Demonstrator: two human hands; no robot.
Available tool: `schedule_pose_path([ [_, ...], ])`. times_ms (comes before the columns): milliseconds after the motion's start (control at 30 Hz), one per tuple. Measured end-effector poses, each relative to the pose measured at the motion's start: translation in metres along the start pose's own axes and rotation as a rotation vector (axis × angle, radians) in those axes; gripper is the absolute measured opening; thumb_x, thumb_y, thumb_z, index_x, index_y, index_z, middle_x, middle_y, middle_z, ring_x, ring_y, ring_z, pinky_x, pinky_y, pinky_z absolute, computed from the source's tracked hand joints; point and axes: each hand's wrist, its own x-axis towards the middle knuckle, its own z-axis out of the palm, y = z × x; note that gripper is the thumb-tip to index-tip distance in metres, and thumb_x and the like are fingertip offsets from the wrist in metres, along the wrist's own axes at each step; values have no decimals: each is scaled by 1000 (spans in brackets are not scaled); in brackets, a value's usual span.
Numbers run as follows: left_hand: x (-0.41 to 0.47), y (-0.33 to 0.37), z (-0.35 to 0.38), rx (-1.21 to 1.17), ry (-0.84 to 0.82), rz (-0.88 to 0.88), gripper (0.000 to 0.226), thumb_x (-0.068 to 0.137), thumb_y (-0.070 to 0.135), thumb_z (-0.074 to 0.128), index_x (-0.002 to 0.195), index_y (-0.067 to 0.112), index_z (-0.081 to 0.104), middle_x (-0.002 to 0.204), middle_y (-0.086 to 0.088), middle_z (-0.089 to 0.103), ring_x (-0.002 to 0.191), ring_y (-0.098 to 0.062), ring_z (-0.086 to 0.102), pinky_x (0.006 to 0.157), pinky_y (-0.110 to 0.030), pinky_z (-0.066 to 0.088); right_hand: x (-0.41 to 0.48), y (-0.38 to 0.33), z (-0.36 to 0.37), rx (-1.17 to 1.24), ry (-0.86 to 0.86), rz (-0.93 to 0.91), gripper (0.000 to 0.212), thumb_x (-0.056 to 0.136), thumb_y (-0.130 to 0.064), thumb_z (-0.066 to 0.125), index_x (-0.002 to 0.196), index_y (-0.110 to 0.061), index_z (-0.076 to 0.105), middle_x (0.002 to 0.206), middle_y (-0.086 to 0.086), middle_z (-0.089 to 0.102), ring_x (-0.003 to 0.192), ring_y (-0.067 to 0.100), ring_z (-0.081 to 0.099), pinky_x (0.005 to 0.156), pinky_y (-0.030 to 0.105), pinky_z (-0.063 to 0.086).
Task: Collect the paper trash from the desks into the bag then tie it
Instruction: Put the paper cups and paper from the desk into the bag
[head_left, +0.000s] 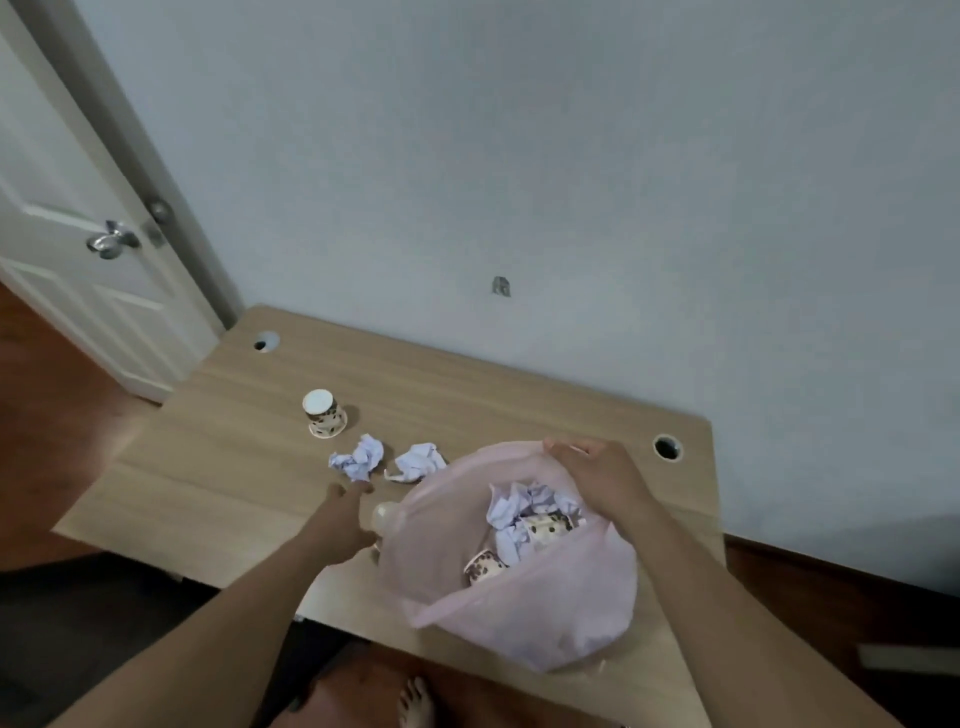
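Note:
A pink plastic bag (519, 613) stands open on the wooden desk (234, 467). Inside it lie crumpled white paper (524, 506) and two spotted paper cups (483, 566). My right hand (597, 473) grips the bag's far rim and holds it open. My left hand (343, 514) reaches forward over the desk, fingers straight, its fingertips just short of a crumpled paper ball (358, 457). A second paper ball (420, 460) lies beside the bag's rim. A pale cup (387, 517) sits between my left hand and the bag. Farther back, a spotted paper cup (324, 413) stands upside down.
The desk is against a pale wall and has cable holes at the back left (266, 342) and back right (667, 448). A white door with a metal handle (111, 240) is at the left. My bare foot (415, 701) shows on the wooden floor below the desk's front edge.

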Motion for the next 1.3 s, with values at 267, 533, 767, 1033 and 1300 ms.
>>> schedule_pose_path([
  [267, 26, 5, 32, 113, -39, 205, 57, 85, 20, 80, 135, 32, 55, 132, -8, 51, 108, -31, 69, 89, -36, 56, -21, -1, -12, 11, 68, 69, 35, 100, -45, 74, 87, -15, 84, 83, 5, 80, 70, 15, 64, 61, 22, 44],
  [533, 36, 42, -56, -624, 154, 242, 51, 85, 46, 87, 125, 25, 65, 114, -1, 72, 96, -19, 69, 81, -34, 49, -22, -5, 1, 175, 130, 146, 31, 101, -45, 73, 115, -20, 85, 113, -1, 78, 106, 20, 72, 91, 32, 52],
  [767, -3, 91, -73, -771, -748, 349, 49, 95, 34, 83, 136, 13, 68, 127, -20, 74, 103, -25, 69, 92, -37, 59, -14, -31, 23, 253, 154, 147, 21, 103, -38, 72, 87, -34, 86, 97, -16, 79, 89, 6, 70, 82, 26, 54],
  [1033, 13, 99, 7, -531, -505, 115, 73, 82, 54, 88, 137, 16, 59, 110, -9, 81, 83, -18, 78, 98, -43, 64, -2, -59, 40, 221, 129, 92, 26, 101, -47, 71, 90, -33, 89, 95, 2, 82, 73, 12, 67, 68, 28, 51],
  [1300, 35, 83, -74, -520, -616, 124, 48, 100, 44, 72, 135, 12, 67, 133, -9, 74, 115, -30, 77, 100, -42, 63, 18, -63, 46, 243, 126, 80, 27, 101, -48, 72, 92, -29, 89, 85, -4, 76, 71, 14, 61, 64, 25, 49],
])
